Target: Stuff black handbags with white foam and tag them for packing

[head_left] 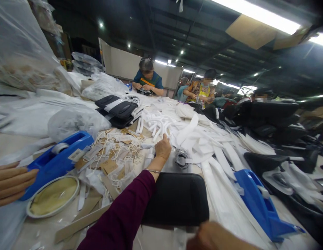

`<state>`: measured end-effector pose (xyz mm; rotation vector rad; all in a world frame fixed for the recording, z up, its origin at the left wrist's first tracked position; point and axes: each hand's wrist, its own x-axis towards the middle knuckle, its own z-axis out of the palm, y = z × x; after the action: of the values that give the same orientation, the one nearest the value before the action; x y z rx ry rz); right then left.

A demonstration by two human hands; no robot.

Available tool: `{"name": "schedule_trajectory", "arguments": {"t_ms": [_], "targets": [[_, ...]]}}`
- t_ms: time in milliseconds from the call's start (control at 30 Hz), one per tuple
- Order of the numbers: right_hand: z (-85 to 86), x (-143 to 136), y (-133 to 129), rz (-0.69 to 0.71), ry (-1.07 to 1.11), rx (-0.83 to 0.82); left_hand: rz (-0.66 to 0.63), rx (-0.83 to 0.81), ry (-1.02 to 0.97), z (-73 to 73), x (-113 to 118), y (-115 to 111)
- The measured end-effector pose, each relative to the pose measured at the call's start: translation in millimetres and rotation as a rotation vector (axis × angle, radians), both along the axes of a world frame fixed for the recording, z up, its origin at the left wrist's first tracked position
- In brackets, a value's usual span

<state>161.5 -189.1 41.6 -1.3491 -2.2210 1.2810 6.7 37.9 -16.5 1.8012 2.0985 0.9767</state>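
Index finger point(165, 136) is pointing at short white foam-like strips point(159, 122) piled on the table point(153, 239), others curling; grip can't be told. Left hand point(163, 148) is sitting beyond a flat black rectangular case point(181, 199), purple-sleeved arm point(122, 211) slanting behind. Right hand point(209, 236) is blurring near it, fingers unreadable.

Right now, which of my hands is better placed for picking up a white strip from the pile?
Probably the left. Your left hand is at the near edge of the white strips, while your right hand is farther back, by the near edge of the black case.
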Motion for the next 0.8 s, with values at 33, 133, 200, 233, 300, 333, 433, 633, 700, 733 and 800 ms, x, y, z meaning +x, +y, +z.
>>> {"name": "schedule_trajectory", "arguments": {"t_ms": [33, 133, 200, 233, 300, 333, 433, 633, 700, 733, 800], "targets": [[9.1, -6, 27, 0.015, 0.002, 0.003, -0.004, 0.007, -0.014, -0.4, -1, 1], [25.5, -32, 114, -0.258, 0.106, 0.234, -0.020, 0.041, -0.063, 1.1, -4, 1], [22.8, -51, 166, -0.445, 0.155, 0.269, -0.045, 0.078, -0.104, 4.1, -6, 0], [17.9, -59, 186, -0.495, 0.131, 0.261, -0.061, 0.099, -0.127, 5.9, -8, -1], [4.6, -69, 214, -0.535, 0.084, 0.256, -0.095, 0.140, -0.175, 9.4, -10, -4], [-2.2, -72, 221, -0.536, 0.062, 0.257, -0.109, 0.158, -0.199, 10.8, -12, -5], [-16.8, -71, 217, -0.520, 0.043, 0.270, -0.140, 0.188, -0.258, 12.9, -16, -6], [-29.2, -53, 160, -0.325, 0.014, 0.628, -0.190, 0.095, -0.271, 7.1, -19, 5], [-34.2, -49, 146, -0.191, -0.056, 0.807, -0.210, 0.037, -0.218, 4.2, -17, 8], [-36.8, -48, 141, -0.139, -0.096, 0.870, -0.212, 0.008, -0.180, 3.1, -16, 9], [-40.9, -48, 132, -0.055, -0.179, 0.979, -0.209, -0.042, -0.095, 1.7, -13, 9]]}}
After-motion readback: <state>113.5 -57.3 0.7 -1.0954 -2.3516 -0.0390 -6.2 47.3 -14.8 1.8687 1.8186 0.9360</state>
